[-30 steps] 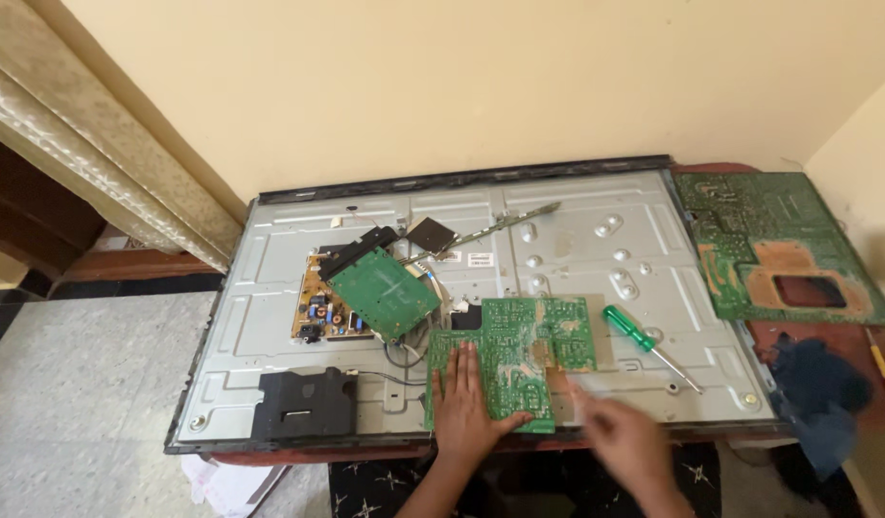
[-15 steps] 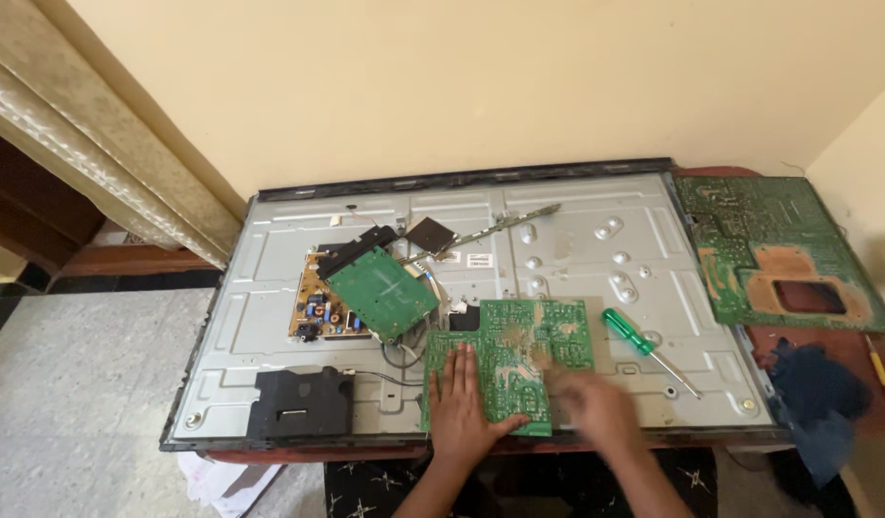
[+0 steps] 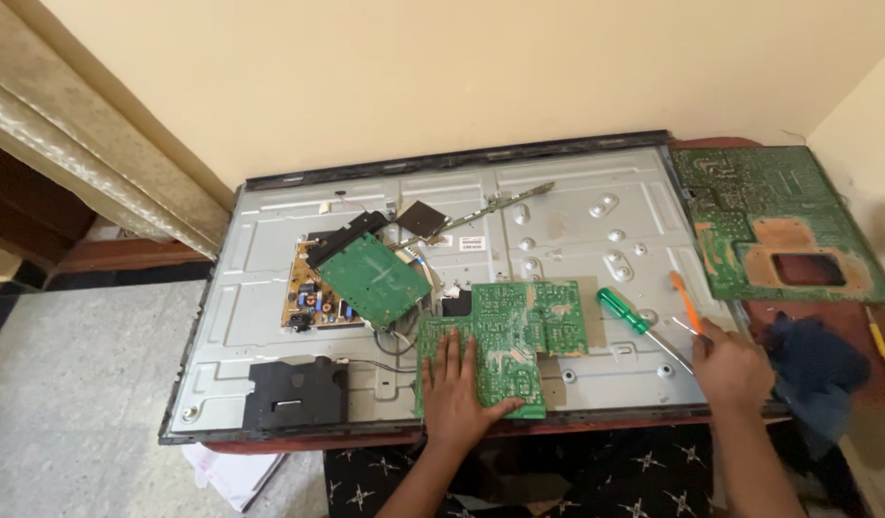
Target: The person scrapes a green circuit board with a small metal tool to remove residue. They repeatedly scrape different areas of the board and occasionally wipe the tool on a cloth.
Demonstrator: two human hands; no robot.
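Left hand [image 3: 459, 388] flat, fingers spread, on notched green circuit board [image 3: 519, 331] at lower centre; right hand [image 3: 735, 364] grips orange-handled tool [image 3: 685, 301] at lower right.

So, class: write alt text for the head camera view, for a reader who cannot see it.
A person's left hand presses flat on a green circuit board lying on the metal back panel of an opened flat screen, while the right hand holds an orange-handled tool. A green-handled screwdriver lies between the hands.
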